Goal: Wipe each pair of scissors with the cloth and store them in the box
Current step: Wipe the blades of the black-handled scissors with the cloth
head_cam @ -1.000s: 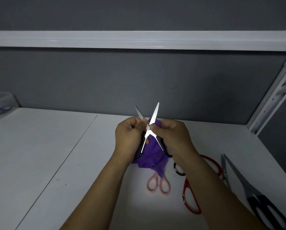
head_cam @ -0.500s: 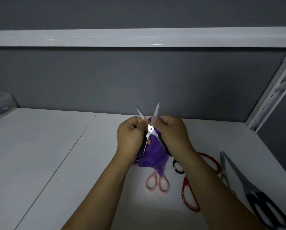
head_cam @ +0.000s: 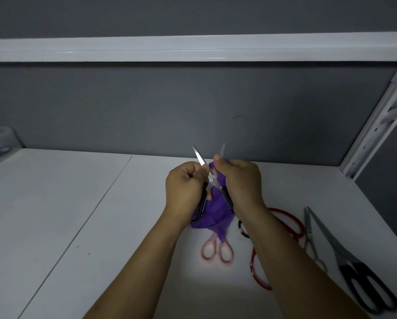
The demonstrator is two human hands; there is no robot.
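bare left grip (head_cam: 185, 189), bare right grip (head_cam: 241, 183), two bare forearms (head_cam: 144, 263)

scissor blades (head_cam: 198, 157): shiny metal | purple cloth (head_cam: 217, 207): soft, matt | tabletop (head_cam: 77, 203): smooth white | pink handles (head_cam: 217, 250), below cloth: plastic

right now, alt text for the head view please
The left hand grips open black-handled scissors while the right hand pinches a purple cloth round one blade. On the white table lie pink scissors, red scissors and large black scissors.
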